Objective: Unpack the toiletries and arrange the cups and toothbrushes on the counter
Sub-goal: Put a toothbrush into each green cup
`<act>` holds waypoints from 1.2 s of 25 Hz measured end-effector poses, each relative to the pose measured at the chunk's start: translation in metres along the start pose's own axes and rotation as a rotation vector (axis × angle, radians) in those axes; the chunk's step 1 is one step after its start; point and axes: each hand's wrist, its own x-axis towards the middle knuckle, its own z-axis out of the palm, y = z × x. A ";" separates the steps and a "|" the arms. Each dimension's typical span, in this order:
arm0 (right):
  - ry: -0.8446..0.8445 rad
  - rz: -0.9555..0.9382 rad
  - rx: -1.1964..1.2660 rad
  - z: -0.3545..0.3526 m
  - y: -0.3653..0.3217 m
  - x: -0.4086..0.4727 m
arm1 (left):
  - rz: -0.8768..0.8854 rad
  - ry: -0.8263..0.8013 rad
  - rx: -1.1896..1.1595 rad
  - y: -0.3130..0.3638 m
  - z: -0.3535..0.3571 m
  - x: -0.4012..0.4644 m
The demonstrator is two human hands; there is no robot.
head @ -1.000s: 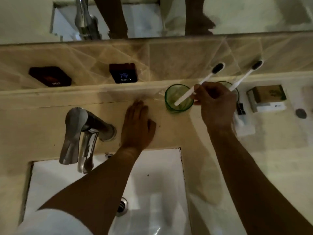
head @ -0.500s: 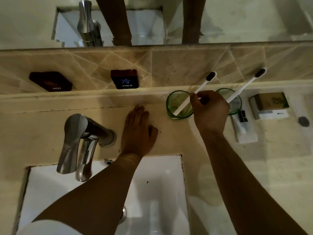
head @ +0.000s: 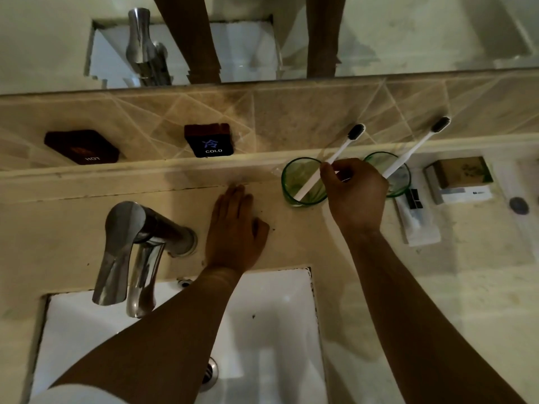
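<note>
Two green cups stand side by side at the back of the desk (head: 364,287), close against the low tiled ledge, each with a white toothbrush leaning in it. The left cup (head: 303,182) holds the left toothbrush (head: 329,163), whose dark bristle head tilts up and to the right, over the ledge. The right cup (head: 392,173) is partly hidden behind the right hand (head: 357,193), and the right toothbrush (head: 414,150) leans out of it at much the same slant. The right hand sits between the two cups, its thumb and fingers pinched on the handle of the left toothbrush just above the cup's rim. The left hand (head: 236,228) lies flat on the desk, fingers together and holding nothing, between the chrome faucet (head: 131,252) and the left cup. Just right of the cups lies a white sachet (head: 417,220) (its print too small to read), and beyond it a small box (head: 458,179). Near the front, the white sink (head: 277,330) is set into the desk under both forearms. On the ledge stand two dark tags marked HOT (head: 81,147) and COLD (head: 208,139).
</note>
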 end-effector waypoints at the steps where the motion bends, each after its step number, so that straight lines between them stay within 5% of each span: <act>1: -0.005 0.008 0.015 -0.001 0.000 0.000 | 0.004 0.006 -0.001 0.000 0.001 0.000; 22: -0.071 -0.041 -0.112 -0.007 0.001 0.000 | 0.008 0.009 0.013 -0.005 0.007 0.000; 30: -0.225 -0.104 -0.200 -0.073 0.014 -0.054 | -0.106 -0.103 -0.022 0.008 -0.010 0.002</act>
